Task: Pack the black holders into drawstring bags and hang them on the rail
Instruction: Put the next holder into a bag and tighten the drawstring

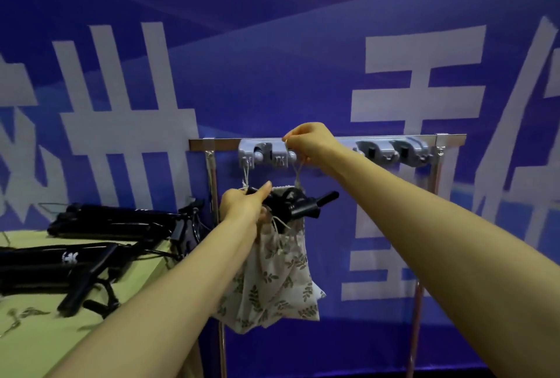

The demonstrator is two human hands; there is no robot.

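– Right grip (306,142) pinches the cord (298,176) up at the grey hook strip (391,151). Left grip (245,204) is curled around the mouth of the drawstring bag (278,280), just under the rail (230,141).
– And the black holder (306,203)?
– Half in. Its head and 1 stubby arm poke out of the bag's top, tilted to the right. The leaf-print cloth hangs slack below.
– What could go wrong?
– I'd say 2 things. The mouth is not drawn closed, so if the left grip lets go early the holder may tip out. And I cannot tell whether the thin cord is seated on a hook, because the right grip hides it. A miss would drop the whole bag.
– Would the stand take it?
– Probably, though its legs (213,183) look slim and a hard tug could rock it.
– Around it?
– To the left, a counter (36,341) under yellow-green cloth carries spare holders (106,220), folded, well apart from the bag. Behind everything hangs a blue banner (303,44) with large white characters.
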